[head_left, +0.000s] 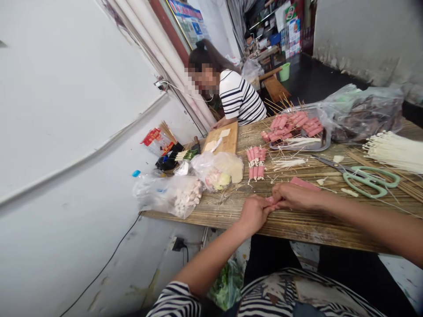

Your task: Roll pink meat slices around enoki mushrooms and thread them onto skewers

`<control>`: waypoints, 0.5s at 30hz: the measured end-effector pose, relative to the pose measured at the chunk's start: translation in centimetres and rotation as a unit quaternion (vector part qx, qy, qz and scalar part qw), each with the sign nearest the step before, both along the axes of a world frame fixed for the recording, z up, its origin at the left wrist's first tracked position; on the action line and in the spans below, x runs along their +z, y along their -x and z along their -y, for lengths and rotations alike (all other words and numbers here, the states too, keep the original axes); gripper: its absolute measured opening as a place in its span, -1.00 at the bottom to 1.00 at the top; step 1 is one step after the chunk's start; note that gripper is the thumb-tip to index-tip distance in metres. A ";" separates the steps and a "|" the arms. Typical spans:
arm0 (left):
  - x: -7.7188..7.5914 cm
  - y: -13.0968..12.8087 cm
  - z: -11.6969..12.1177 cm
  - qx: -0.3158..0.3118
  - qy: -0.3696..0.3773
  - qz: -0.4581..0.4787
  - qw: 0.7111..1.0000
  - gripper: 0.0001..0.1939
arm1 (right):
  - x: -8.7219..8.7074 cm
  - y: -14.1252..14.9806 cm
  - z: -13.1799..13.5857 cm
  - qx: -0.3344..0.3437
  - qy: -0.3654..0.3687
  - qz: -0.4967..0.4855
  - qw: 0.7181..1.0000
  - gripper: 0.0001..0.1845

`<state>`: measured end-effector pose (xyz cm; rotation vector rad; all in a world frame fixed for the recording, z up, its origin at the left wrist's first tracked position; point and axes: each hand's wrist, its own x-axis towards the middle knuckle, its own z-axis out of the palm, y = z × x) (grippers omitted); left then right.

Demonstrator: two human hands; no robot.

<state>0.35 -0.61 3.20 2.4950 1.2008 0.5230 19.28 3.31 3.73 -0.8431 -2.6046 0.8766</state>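
Near the table's front edge, my left hand (254, 215) and my right hand (287, 196) meet, fingers closed on a small pink meat slice (271, 200). Most of the slice is hidden by the fingers, so I cannot tell how far it is rolled. Just beyond my right hand another pink slice (304, 183) lies flat. Finished-looking pink rolls with enoki ends (256, 163) lie side by side behind my hands. To their right is a small pile of loose enoki mushrooms (289, 164).
Green-handled scissors (380, 193) lie open at right, near a large enoki bundle (396, 152). Behind stands a clear tray (325, 144) of skewered pink rolls, beside a plastic bag (366, 112). Bags of food (172, 196) line the left edge. Across the table, a person (243, 94) leans by a cutting board (231, 138).
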 end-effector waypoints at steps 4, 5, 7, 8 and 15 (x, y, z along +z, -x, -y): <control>0.8 0.1 -1.1 0.002 0.081 -0.021 0.996 -0.78 | 0.8 -0.3 0.4 -0.003 -0.017 0.019 1.000 -0.69; 1.0 0.1 -1.2 0.005 0.100 -0.022 0.995 -0.77 | 0.9 -0.4 0.7 -0.007 -0.040 0.024 0.999 -0.69; 1.3 0.0 -1.5 0.015 0.131 -0.025 0.991 -0.77 | 1.0 -0.5 1.4 -0.011 -0.100 0.028 0.995 -0.67; 1.5 0.0 -1.6 0.022 0.142 -0.027 0.989 -0.77 | 1.0 -0.4 1.7 -0.007 -0.131 0.029 0.991 -0.65; 1.5 0.1 -2.0 0.065 0.202 -0.010 0.977 -0.84 | 0.0 -0.2 2.1 0.048 -0.213 0.059 0.974 -0.57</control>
